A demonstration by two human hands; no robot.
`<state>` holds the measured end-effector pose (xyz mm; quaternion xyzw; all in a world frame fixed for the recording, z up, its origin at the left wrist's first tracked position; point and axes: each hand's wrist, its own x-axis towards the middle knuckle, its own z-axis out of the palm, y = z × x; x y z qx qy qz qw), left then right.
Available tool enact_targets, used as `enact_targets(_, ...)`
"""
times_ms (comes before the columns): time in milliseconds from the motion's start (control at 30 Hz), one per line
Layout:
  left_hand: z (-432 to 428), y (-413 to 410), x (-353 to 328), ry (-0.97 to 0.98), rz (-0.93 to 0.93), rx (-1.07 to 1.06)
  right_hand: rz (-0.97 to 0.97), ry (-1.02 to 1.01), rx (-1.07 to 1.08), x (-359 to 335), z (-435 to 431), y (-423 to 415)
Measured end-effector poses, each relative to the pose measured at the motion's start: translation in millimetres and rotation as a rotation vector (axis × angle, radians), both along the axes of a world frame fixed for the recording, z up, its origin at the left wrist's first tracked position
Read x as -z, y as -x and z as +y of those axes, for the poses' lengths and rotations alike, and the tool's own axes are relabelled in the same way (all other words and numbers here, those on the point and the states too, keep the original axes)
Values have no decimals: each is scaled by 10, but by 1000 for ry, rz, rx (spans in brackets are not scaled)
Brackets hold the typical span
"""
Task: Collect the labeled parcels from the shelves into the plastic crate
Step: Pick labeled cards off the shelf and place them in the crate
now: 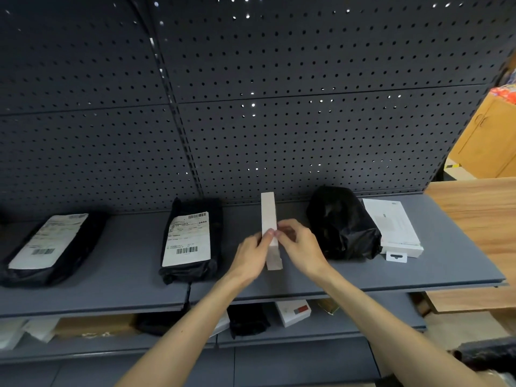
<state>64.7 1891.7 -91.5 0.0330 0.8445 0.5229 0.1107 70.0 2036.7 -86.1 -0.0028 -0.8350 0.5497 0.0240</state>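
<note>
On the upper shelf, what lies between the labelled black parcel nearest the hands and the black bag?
Head view: a slim white box standing on edge, pinched by the left hand and right hand.

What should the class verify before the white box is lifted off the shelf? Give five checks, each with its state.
1. Left hand and right hand both pinch the white box: ok.
2. Box stands on edge, apart from the black bag: ok.
3. Shipping label on the box: cannot tell.
4. Plastic crate in view: not ok.
5. Shelf bare in front of the box: ok.
</note>
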Motion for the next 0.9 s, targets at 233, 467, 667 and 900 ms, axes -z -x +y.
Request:
enact_targets(233, -194, 52, 42, -91, 49, -27, -102, -41, 51, 99, 24, 68)
enact_targets(467, -321, 80, 105, 25, 69, -116, -331, -20, 64, 317, 101, 154)
enact_targets(667, -299, 53, 327, 142, 58, -88, -304, -55, 30, 346, 201, 88)
enact_targets(900, -251, 26, 381, 291, 108, -26, -241, -71, 32, 377, 223, -8)
